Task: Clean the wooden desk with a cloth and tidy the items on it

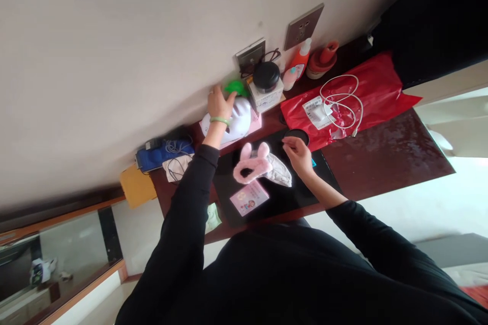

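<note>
My left hand [218, 102], with a green bangle on the wrist, reaches to the wall side of the dark red table [385, 155]. Its fingers close round a bright green object [235, 87] above a white rounded mask-like thing [236, 121]. My right hand [298, 155] hovers over a black mat [282, 198] with its fingers curled at the edge of a small round black lid [296, 136]. Whether it grips the lid is unclear. A pink fluffy headband [252, 163] and a grey-white cloth [280, 171] lie between my hands. A pink card [249, 197] lies nearer me.
A red plastic bag [375, 92] with a white charger and cable [340, 103] lies to the right. Against the wall stand a black-lidded white jar [266, 86], an orange bottle [298, 63] and a red pot [322, 59]. A blue pouch with cords [164, 155] lies at the left.
</note>
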The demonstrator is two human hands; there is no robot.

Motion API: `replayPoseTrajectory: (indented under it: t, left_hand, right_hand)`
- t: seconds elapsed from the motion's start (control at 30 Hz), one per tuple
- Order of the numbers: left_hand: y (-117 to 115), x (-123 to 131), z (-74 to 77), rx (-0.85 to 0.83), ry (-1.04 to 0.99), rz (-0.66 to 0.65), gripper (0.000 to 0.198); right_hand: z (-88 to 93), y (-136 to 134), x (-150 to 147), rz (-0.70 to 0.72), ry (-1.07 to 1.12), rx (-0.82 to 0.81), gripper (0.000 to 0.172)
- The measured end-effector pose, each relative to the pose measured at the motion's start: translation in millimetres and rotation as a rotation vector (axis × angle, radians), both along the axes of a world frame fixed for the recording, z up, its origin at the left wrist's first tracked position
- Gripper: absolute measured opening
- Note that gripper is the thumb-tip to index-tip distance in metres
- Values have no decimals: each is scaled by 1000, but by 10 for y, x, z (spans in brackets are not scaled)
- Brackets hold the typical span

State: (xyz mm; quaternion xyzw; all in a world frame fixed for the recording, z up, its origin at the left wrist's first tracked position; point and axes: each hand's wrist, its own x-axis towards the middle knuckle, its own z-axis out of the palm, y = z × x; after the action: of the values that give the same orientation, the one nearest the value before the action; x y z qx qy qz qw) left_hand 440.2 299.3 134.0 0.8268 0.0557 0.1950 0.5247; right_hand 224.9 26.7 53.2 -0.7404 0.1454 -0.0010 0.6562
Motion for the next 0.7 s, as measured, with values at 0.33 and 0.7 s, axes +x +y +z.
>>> replayPoseTrajectory:
  t: [0.33,0.7]
  left_hand:
    - [-173,-2115,-490,422,160,-458,65]
    - [-467,-2498,-1001,748,405,-523,64]
  right_hand:
    - [-610,-700,-419,-14,178,-620,55]
    - [-447,-539,-364,-32,-145,-476,42]
